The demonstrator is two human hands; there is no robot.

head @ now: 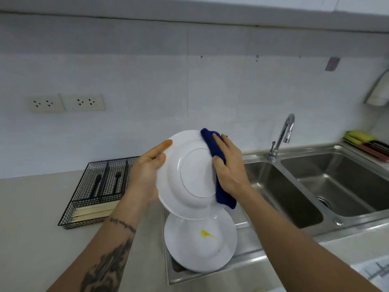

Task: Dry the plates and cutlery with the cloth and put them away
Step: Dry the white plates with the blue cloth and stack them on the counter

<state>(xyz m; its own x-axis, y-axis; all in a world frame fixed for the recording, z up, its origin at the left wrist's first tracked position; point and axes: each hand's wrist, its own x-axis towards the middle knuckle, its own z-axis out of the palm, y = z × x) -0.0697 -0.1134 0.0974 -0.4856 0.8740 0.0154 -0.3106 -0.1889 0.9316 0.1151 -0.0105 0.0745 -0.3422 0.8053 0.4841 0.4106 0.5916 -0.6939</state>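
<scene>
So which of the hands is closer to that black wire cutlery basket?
The left. The left hand grips the held plate's left edge, right beside the wire basket. The right hand, pressing the blue cloth, is across the plate, toward the sink.

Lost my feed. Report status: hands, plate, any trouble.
Left hand grips raised plate at its rim. Right hand presses blue cloth on plate's underside. Second plate below carries a yellow smear.

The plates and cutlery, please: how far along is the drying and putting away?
Done: dark cutlery already lies in the black wire organiser. In hand: the left hand holds a round white plate while the right hand wipes it with the dark blue cloth. Left: a second white plate, marked yellow.
</scene>
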